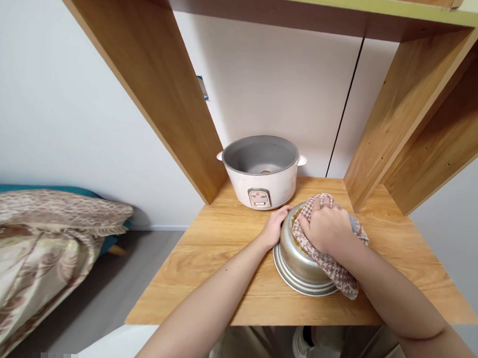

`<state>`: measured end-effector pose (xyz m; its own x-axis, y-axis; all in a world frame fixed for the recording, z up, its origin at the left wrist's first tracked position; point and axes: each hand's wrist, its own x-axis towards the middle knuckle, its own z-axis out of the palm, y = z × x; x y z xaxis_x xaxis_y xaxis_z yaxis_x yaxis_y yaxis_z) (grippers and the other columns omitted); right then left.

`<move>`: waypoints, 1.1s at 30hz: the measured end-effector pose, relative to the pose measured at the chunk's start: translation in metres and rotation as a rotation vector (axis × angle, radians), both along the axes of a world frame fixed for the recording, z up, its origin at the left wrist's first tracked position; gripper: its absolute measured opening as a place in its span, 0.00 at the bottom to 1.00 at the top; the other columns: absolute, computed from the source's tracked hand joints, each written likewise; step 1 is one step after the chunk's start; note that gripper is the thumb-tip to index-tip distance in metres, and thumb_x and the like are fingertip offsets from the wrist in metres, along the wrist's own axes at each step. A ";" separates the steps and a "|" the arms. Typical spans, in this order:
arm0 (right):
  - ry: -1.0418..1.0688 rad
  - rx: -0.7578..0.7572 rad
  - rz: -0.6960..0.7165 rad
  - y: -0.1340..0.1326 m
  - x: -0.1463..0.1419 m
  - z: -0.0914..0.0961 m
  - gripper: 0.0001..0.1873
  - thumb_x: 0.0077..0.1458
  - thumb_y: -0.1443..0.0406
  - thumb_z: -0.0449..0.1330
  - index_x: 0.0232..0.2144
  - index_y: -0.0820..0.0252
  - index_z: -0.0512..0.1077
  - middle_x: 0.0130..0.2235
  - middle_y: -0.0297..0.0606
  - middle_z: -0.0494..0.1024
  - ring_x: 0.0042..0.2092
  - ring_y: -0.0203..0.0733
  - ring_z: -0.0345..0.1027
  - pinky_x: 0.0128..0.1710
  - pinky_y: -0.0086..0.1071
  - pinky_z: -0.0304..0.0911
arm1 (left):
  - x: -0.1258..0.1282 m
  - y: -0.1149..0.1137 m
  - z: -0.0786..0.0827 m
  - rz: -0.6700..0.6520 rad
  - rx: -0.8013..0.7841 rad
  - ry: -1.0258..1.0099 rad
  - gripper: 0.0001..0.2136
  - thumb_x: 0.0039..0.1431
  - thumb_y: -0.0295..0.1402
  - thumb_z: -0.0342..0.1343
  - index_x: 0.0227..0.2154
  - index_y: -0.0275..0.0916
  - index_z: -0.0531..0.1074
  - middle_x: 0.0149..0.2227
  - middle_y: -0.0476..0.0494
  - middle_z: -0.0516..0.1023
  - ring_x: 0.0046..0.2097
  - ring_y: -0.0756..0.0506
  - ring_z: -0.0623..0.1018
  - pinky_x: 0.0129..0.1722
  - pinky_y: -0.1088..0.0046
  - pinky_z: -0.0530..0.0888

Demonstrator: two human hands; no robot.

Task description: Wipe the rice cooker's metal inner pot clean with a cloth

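A silver metal inner pot [299,261] lies upside down on the wooden desk, its ridged rim facing down and brownish marks showing on its base. My left hand [275,226] grips the pot's left side, fingers around the far edge. Over the pot's base, my right hand [328,226] holds a brown-and-white checked cloth [340,275] pressed against the metal; part of the cloth drapes down the right side. Just behind the pot stands a white rice cooker body [276,189], lidless, with its grey inside showing and a switch panel on the front.
The wooden desk [201,284] has upright boards [406,118] on both sides and a shelf [295,13] above. A wall socket [202,87] shows behind the left board. At left is a bed or sofa with a patterned cover [38,254]. My legs are under the desk's front edge.
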<state>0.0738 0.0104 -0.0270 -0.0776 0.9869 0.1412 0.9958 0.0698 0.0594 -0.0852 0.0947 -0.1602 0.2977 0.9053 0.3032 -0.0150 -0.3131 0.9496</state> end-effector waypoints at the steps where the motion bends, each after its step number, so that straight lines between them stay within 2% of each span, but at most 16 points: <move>1: -0.001 0.000 -0.016 0.000 0.000 0.000 0.35 0.65 0.50 0.47 0.59 0.77 0.67 0.54 0.67 0.74 0.55 0.61 0.69 0.52 0.46 0.61 | 0.000 0.000 -0.001 0.000 -0.004 0.000 0.19 0.63 0.39 0.47 0.45 0.35 0.79 0.47 0.41 0.83 0.50 0.38 0.78 0.56 0.63 0.69; 6: 0.025 0.018 -0.048 0.004 0.004 -0.001 0.33 0.65 0.50 0.46 0.51 0.75 0.72 0.46 0.65 0.78 0.51 0.60 0.72 0.48 0.46 0.63 | -0.001 0.003 -0.006 0.000 -0.013 -0.001 0.19 0.64 0.40 0.47 0.46 0.35 0.78 0.48 0.41 0.83 0.52 0.38 0.77 0.57 0.63 0.69; 9: 0.020 0.021 -0.033 0.005 0.006 -0.002 0.33 0.66 0.50 0.46 0.53 0.74 0.71 0.47 0.65 0.78 0.51 0.61 0.71 0.48 0.47 0.63 | -0.001 0.003 -0.007 -0.004 -0.010 -0.005 0.19 0.65 0.39 0.47 0.46 0.35 0.78 0.48 0.41 0.82 0.52 0.38 0.77 0.57 0.63 0.69; 11: 0.012 0.011 0.024 0.006 0.007 -0.003 0.31 0.67 0.52 0.45 0.55 0.72 0.70 0.51 0.63 0.76 0.53 0.61 0.70 0.50 0.48 0.62 | -0.001 0.003 -0.006 -0.005 -0.004 -0.008 0.19 0.65 0.39 0.47 0.46 0.35 0.78 0.48 0.41 0.83 0.52 0.39 0.78 0.57 0.62 0.69; 14: 0.015 0.017 0.198 0.008 0.009 -0.004 0.29 0.68 0.54 0.45 0.59 0.70 0.67 0.58 0.60 0.72 0.58 0.60 0.66 0.57 0.48 0.58 | -0.001 0.002 -0.004 -0.005 0.011 -0.011 0.18 0.65 0.38 0.47 0.46 0.35 0.79 0.49 0.41 0.83 0.51 0.38 0.78 0.58 0.62 0.69; 17: 0.029 0.041 0.379 0.009 0.011 -0.008 0.32 0.68 0.55 0.45 0.64 0.71 0.63 0.64 0.57 0.67 0.64 0.59 0.59 0.64 0.49 0.52 | 0.000 0.001 -0.001 -0.004 0.033 -0.016 0.18 0.65 0.37 0.47 0.46 0.35 0.79 0.50 0.40 0.83 0.54 0.38 0.77 0.60 0.60 0.68; 20: 0.045 0.037 0.498 0.008 0.012 -0.012 0.35 0.69 0.54 0.45 0.67 0.74 0.59 0.68 0.57 0.61 0.69 0.59 0.53 0.67 0.49 0.47 | 0.002 0.000 0.003 -0.005 0.066 -0.027 0.18 0.64 0.36 0.47 0.47 0.35 0.79 0.53 0.40 0.81 0.59 0.37 0.74 0.63 0.59 0.66; 26: 0.063 -0.003 0.579 0.005 0.013 -0.015 0.39 0.68 0.50 0.46 0.69 0.75 0.55 0.70 0.59 0.54 0.72 0.59 0.45 0.70 0.52 0.42 | 0.004 -0.002 0.007 -0.001 0.108 -0.041 0.17 0.63 0.33 0.49 0.47 0.37 0.80 0.56 0.40 0.80 0.62 0.37 0.73 0.65 0.57 0.66; 33: 0.121 -0.038 0.638 0.000 0.013 -0.012 0.40 0.66 0.49 0.49 0.68 0.72 0.57 0.71 0.58 0.52 0.72 0.61 0.42 0.70 0.54 0.41 | 0.002 0.000 0.001 0.037 0.112 -0.047 0.17 0.65 0.36 0.49 0.48 0.37 0.80 0.55 0.40 0.80 0.60 0.37 0.75 0.66 0.56 0.65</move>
<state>0.0873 0.0100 -0.0394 -0.6356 0.7570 0.1515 0.7578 0.6493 -0.0645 -0.0837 0.0946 -0.1596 0.2478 0.8749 0.4161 -0.0450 -0.4187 0.9070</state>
